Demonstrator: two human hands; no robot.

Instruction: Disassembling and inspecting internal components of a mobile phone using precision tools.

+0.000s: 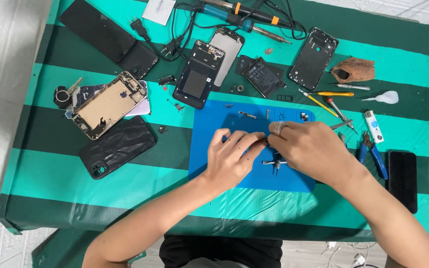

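Forearms: both are reaching up from the bottom edge, nearest the camera, and meeting over the blue mat.
Table point(50, 173): it is wearing a cloth striped in teal and dark green, and phone parts and tools are lying all over it.
Blue mat point(209, 149): it is lying in the middle of the table, under both hands.
Left hand point(232, 156): it is resting on the mat, fingers curled, its tips pressing against the right hand's; whether anything is pinched there cannot be told.
Right hand point(309, 149): it is wearing a ring, and its fingers are drawn together at the point where the hands are meeting; what they are closing on is hidden.
Small metal part point(274, 163): it is lying on the mat just below the meeting fingertips, partly under the right hand.
Black phone case point(117, 146): it is lying left of the mat.
Opened phone body point(107, 104): it is lying above that case.
Blue-handled pliers point(373, 156): they are lying right of the right hand.
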